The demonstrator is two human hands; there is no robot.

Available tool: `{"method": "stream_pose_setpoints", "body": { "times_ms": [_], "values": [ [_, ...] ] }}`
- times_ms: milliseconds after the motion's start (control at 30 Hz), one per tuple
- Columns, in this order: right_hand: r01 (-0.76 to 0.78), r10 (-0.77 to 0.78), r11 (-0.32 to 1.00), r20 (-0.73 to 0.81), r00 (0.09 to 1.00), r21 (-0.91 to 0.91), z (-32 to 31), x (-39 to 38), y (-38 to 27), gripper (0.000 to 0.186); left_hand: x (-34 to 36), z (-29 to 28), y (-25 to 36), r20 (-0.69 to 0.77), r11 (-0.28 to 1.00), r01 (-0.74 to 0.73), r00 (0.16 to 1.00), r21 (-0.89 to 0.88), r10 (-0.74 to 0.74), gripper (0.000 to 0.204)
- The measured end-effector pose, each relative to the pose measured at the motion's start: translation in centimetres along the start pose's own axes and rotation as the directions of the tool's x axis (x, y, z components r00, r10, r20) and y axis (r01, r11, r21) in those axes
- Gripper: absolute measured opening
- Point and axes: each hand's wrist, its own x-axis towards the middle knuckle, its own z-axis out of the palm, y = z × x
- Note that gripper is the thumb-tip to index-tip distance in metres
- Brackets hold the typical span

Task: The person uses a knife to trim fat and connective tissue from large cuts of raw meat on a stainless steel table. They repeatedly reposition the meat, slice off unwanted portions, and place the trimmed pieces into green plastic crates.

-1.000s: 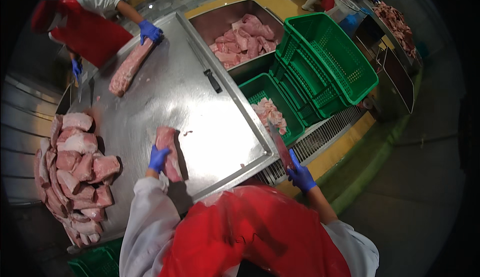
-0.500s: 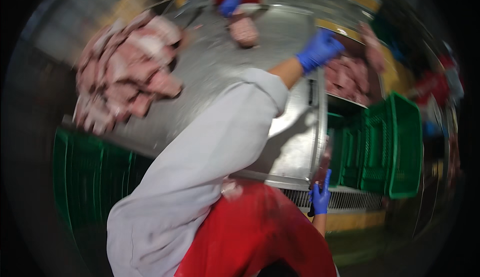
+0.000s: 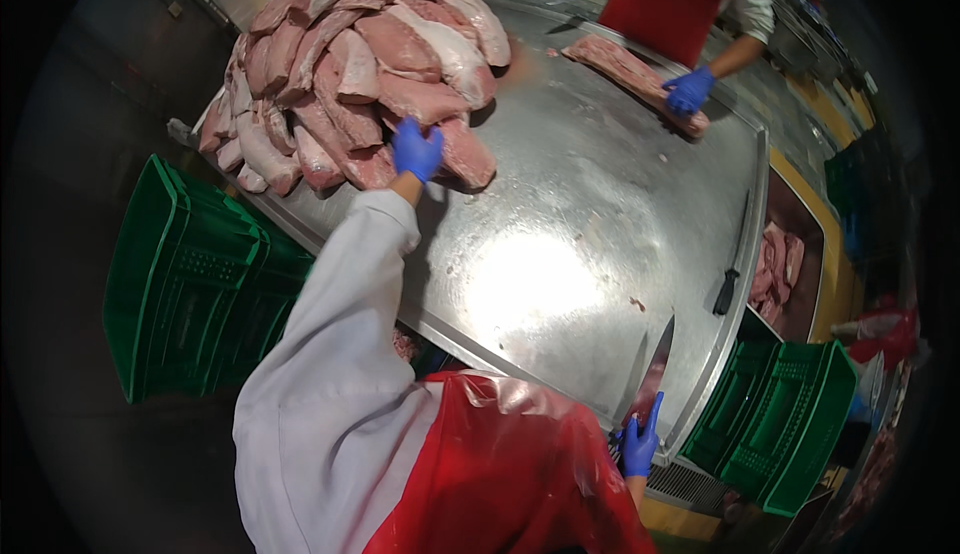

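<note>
Steel table [image 3: 590, 204] fills the middle, bright glare just below centre. Meat pile [image 3: 350, 84] at 11 o'clock, long pale-pink slabs stacked and overlapping on the table. Wearer's red apron [image 3: 500, 469] at 6 o'clock, white sleeve [image 3: 330, 354] toward 8. Green crates [image 3: 190, 284] at 9 o'clock, beside the table edge; more green crates [image 3: 775, 419] at 4 o'clock, past the opposite edge. Co-worker [image 3: 665, 4] at 1 o'clock, red apron, blue gloves, one gloved hand [image 3: 688, 91] on a long meat strip [image 3: 620, 74] lying on the table. Steel tub [image 3: 798, 204] at 3 o'clock, off the table edge, cut meat [image 3: 778, 272] inside.

Left hand [image 3: 417, 151], blue glove, at 11 o'clock: reaches to the pile's near side, fingers at the slabs, thumb apart; can't tell if it grips one. Right hand [image 3: 638, 446], blue glove, at 5 o'clock: closed round the handle of the held knife [image 3: 654, 368], index finger extended, blade tilted up toward 1 o'clock over the table corner. Second knife [image 3: 727, 292], black handle, lies just past 3 o'clock near the table rim. Small scrap [image 3: 638, 304] between 3 and 4 o'clock.
</note>
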Motion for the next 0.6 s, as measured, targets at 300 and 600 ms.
{"method": "stream_pose_setpoints", "body": {
  "times_ms": [300,600],
  "values": [
    [0.0,-0.003,0.983,-0.017,1.0,-0.186,9.6,0.3,-7.5,0.072,22.9,-11.8,-12.2,-0.303,0.896,0.2,0.95,0.395,-0.078,0.074],
    [-0.133,0.125,0.922,-0.043,0.991,-0.363,13.1,-1.2,-10.3,0.074,29.4,-5.4,-8.0,0.611,0.359,-0.909,0.409,0.21,0.677,0.07]
  ]
}}
